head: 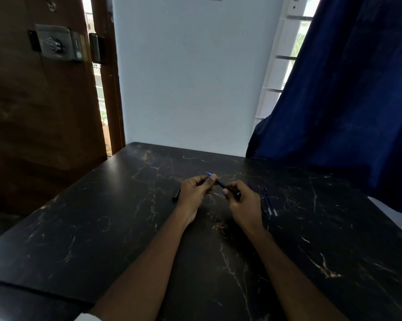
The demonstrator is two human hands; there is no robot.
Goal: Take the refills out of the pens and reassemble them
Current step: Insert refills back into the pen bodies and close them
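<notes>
Two hands hold one pen above a dark marble table.

Both hands meet over the middle of the table: the left hand pinches the pen near its blue tip, fingers curled tight around it, while the right hand grips the dark barrel's other end, fingers closed on it. The pen slants between them, tip pointing away. Left of the left hand, a dark pen part lies on the table, partly hidden. Right of the right hand, two thin blue refills lie side by side on the table.
</notes>
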